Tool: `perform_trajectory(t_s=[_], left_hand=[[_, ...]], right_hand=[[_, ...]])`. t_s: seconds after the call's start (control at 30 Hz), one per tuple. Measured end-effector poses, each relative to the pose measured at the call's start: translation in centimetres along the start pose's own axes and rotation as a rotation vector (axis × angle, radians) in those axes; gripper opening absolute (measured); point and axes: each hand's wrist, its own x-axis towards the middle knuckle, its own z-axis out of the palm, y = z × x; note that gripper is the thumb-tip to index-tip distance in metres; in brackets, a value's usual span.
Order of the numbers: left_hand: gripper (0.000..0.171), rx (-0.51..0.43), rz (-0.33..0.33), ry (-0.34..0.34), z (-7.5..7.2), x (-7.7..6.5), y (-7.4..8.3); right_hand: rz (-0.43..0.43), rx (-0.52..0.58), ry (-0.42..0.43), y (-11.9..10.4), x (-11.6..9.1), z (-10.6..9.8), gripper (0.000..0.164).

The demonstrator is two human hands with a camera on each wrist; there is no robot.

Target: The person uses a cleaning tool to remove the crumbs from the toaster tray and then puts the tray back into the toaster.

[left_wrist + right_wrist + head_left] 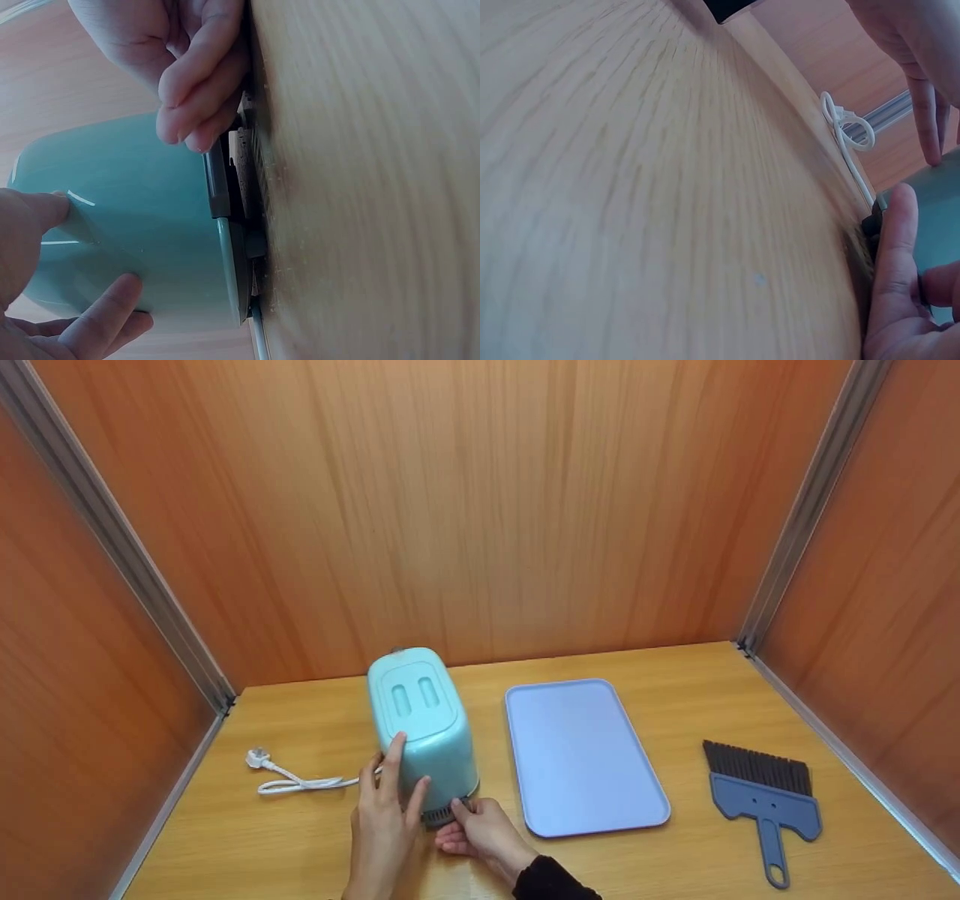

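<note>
A mint-green toaster [439, 761] with a lid bearing two oval recesses [402, 700] stands left of centre on the table. My left hand [382, 814] rests on its near side, fingers spread and one fingertip at the lid's edge. Low at the near end, my right hand [484, 832] pinches the dark slotted crumb tray [436, 816], thumb on top and fingers beneath. The left wrist view shows this dark part [217, 184] at the toaster's bottom edge, close over the tabletop, with crumbs nearby. Part of it is hidden by the right fingers.
A white cord with a plug [259, 759] lies left of the toaster. To the right is a lavender tray [585, 757], and farther right a blue-grey brush [765, 795] with dark bristles. Wood-look panels [525, 510] enclose the table at the back and both sides.
</note>
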Motion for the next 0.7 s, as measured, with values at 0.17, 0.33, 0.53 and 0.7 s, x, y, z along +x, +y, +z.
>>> perform_trajectory(t_s=[0.17,0.33,0.53,0.7], left_hand=[[0.075,0.006,-0.023,-0.025,-0.07,0.05,0.21],[0.075,0.005,-0.024,-0.029,-0.08,0.08,0.23],[0.077,0.015,-0.028,-0.037,-0.16,0.11,0.35],[0.077,0.016,-0.003,-0.01,-0.07,0.06,0.27]], right_hand=[[0.003,-0.024,-0.005,-0.11,-0.13,-0.16,0.037],[-0.004,-0.057,-0.015,-0.11,-0.13,-0.44,0.038],[0.01,-0.076,-0.027,-0.15,-0.3,-0.63,0.035],[0.004,-0.092,-0.027,-0.19,-0.56,-0.6,0.035]])
